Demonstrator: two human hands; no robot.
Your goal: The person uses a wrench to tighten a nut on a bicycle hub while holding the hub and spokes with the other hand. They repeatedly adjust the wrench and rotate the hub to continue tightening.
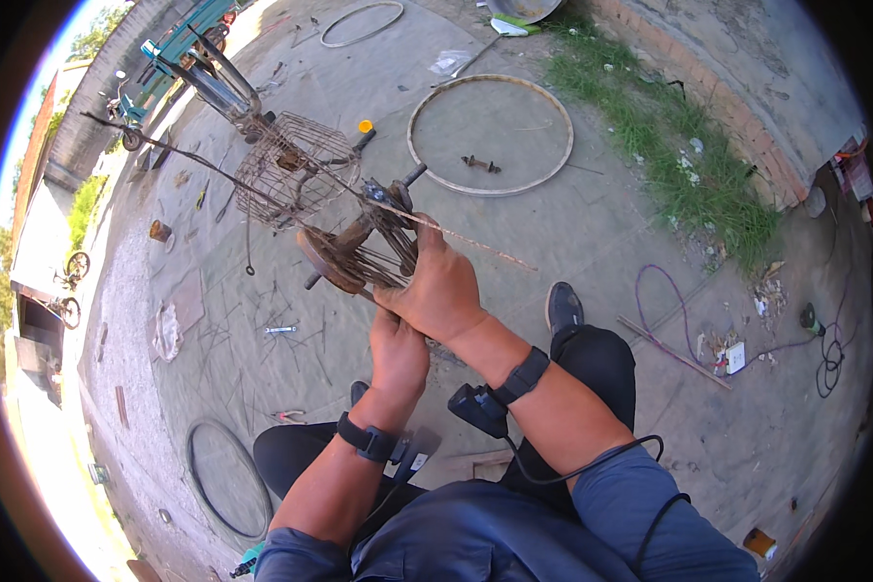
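Note:
A rusty wheel hub (356, 231) with round flanges and axle stubs is raised in front of me. Many thin spokes (380, 263) run from it towards me, gathered in a bundle. My right hand (444, 285) grips this bundle, its thumb along the far side. Just below, against the right palm, my left hand (399, 353) closes on the near end of the spokes; most of its fingers are hidden. A frayed cord or thin rod (473, 241) passes over the hub above my right hand. Behind the hub is a rusty wire basket (291, 156).
A bare wheel rim (569, 134) lies ahead, with a loose axle or hub (480, 164) inside it. Loose spokes surround a wrench (280, 329) on the left; pliers (289, 416) and a tyre (198, 476) are nearer. A purple cord (666, 345) lies right of my foot.

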